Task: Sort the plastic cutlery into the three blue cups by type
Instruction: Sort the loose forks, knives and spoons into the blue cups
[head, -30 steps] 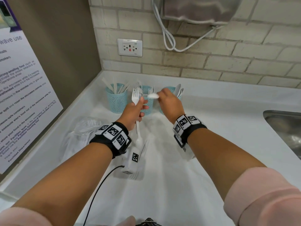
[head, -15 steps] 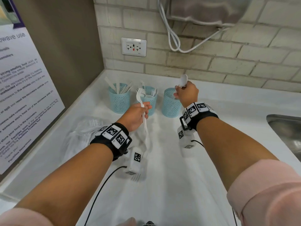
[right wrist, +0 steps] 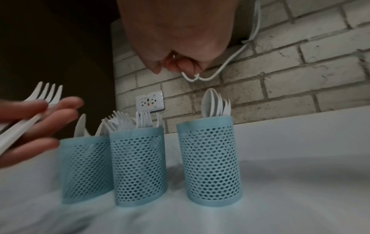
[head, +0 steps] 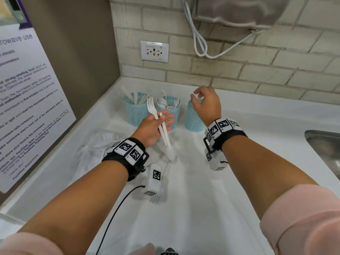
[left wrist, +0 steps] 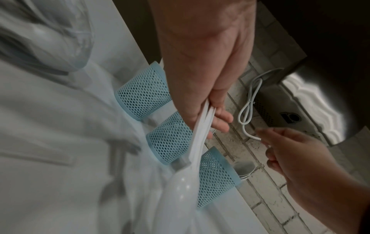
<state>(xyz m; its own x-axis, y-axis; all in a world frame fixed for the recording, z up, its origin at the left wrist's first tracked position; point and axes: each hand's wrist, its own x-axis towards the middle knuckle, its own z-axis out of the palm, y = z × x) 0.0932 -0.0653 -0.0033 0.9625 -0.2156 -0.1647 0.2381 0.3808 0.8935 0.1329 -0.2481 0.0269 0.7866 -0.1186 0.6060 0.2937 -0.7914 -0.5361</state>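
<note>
Nearest you, your left hand (head: 155, 128) pinches a white fork (head: 152, 107) and spoon (head: 170, 152) above the counter (head: 257, 126). Beyond, three blue cups (right wrist: 138, 166) stand holding sorted cutlery. Over the spoon cup (head: 193, 118), your right hand (head: 207, 103) hangs loosely curled, empty.

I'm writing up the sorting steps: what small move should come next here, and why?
Probably the right hand, empty above the spoon cup, reaches back to take the fork from the left hand, which holds a fork and spoon, for the middle cup.
</note>
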